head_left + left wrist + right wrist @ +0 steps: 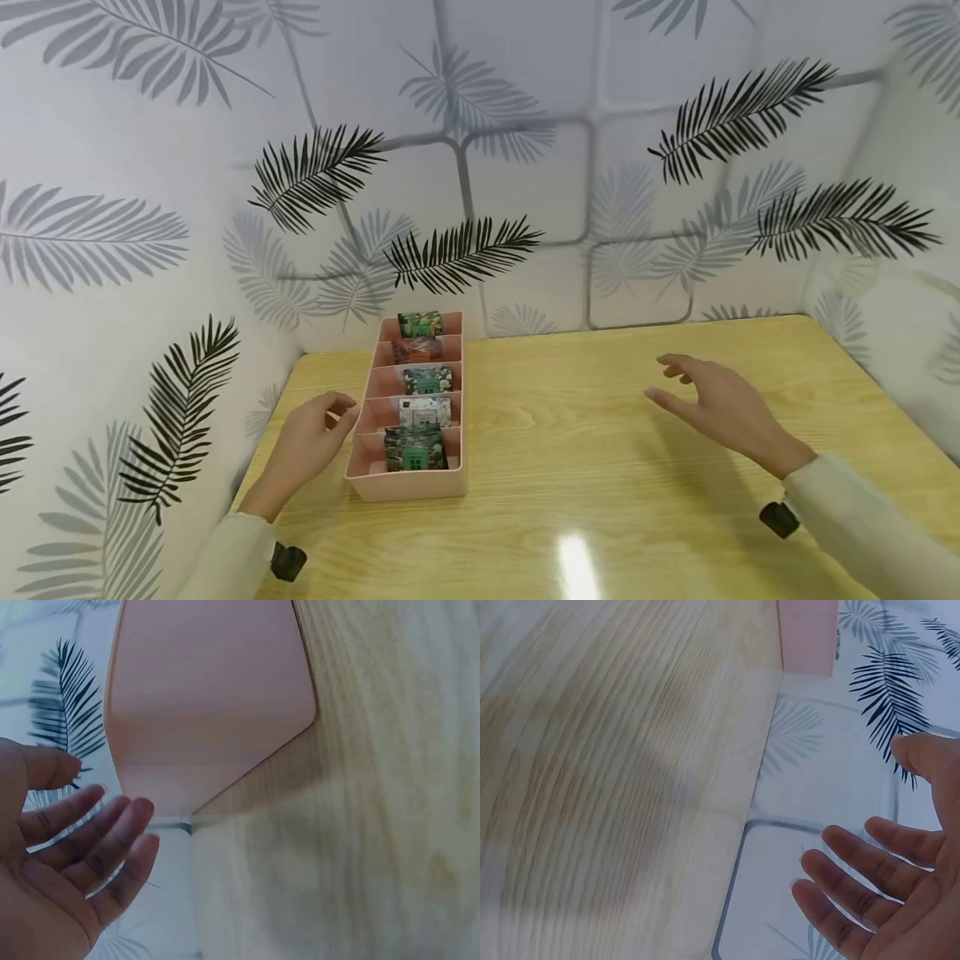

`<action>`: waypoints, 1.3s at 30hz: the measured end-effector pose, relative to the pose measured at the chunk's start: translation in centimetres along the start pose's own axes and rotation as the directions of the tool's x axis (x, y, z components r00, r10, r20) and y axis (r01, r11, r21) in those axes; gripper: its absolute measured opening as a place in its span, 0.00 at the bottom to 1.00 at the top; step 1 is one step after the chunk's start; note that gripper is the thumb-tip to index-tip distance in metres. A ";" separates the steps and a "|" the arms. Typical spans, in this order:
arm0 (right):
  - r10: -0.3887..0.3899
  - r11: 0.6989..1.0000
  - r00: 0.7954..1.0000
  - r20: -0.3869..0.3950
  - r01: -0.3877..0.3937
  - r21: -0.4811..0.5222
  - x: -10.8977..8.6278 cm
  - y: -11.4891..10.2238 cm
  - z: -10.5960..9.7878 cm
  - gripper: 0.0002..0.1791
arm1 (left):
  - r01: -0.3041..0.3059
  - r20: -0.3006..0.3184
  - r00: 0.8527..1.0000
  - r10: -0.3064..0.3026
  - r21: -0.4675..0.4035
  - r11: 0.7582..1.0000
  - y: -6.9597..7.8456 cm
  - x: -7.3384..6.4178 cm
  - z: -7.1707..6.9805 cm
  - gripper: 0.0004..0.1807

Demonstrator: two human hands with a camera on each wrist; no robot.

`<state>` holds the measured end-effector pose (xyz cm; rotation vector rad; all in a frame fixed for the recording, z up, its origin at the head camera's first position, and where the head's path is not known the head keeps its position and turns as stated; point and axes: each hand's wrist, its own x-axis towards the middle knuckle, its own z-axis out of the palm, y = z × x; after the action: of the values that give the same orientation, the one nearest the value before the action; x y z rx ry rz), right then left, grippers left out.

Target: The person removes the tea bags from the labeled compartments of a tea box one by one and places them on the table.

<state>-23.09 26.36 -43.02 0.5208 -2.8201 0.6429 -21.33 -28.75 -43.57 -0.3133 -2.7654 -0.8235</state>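
A long pink box (408, 485) with several compartments in a row stands on the left part of the table. Each compartment holds small packets: a dark one with a green label (415, 450) in front, a white one (425, 412) behind it, then a green-and-white one (427, 380), a reddish one (417, 350) and a green-yellow one (420, 324) at the far end. Beside the box's left side is my left hand (311, 437), fingers loosely bent, holding nothing. My right hand (723, 408) hovers over the right part of the table, its fingers relaxed and nothing in them.
The wooden table (555, 450) meets a leaf-patterned wall (525, 192) at the back and left. A bright glare spot lies on the tabletop near its front. Each wrist wears a small dark device.
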 end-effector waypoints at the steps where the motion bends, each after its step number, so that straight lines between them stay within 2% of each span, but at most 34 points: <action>1: -0.001 1.000 1.000 0.000 0.001 0.020 0.1 -0.2 0.2 0.37 | 0.017 0.018 1.000 -0.016 -0.042 0.999 -0.4 -0.4 -0.1 0.12; 4: 0.000 0.998 1.000 0.014 -0.001 0.070 0.2 -0.9 0.6 0.35 | 0.075 0.068 0.996 -0.064 -0.175 0.982 -1.4 -1.5 -0.2 0.13; 8: -0.004 0.994 0.999 0.049 -0.002 0.111 0.2 -1.7 1.2 0.34 | 0.157 0.146 0.982 -0.117 -0.310 0.938 -2.1 -3.0 -0.3 0.17; 11: -0.002 0.992 0.997 0.077 -0.007 0.124 0.1 -2.1 1.5 0.33 | 0.213 0.215 0.966 -0.142 -0.362 0.907 -2.5 -3.8 -0.1 0.20; 19: -0.031 0.985 0.994 0.100 0.013 0.173 0.0 -3.2 2.5 0.31 | 0.313 0.364 0.922 -0.135 -0.491 0.813 -3.4 -4.5 1.0 0.29; 25: -0.037 0.978 0.993 0.109 0.014 0.207 0.0 -4.2 3.4 0.31 | 0.351 0.397 0.907 -0.140 -0.528 0.774 -3.5 -4.5 1.1 0.31; 31: -0.055 0.972 0.989 0.139 0.021 0.233 0.0 -5.2 3.9 0.30 | 0.395 0.462 0.878 -0.122 -0.557 0.730 -3.8 -5.1 1.2 0.31; 39: -0.052 0.970 0.981 0.185 0.006 0.242 0.5 -6.4 4.1 0.31 | 0.397 0.477 0.875 -0.083 -0.610 0.685 -4.0 -5.0 1.3 0.31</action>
<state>-21.60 18.94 -44.11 0.6988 -2.9191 0.9876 -17.90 -31.96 -48.07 -0.2565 -2.7566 -2.1155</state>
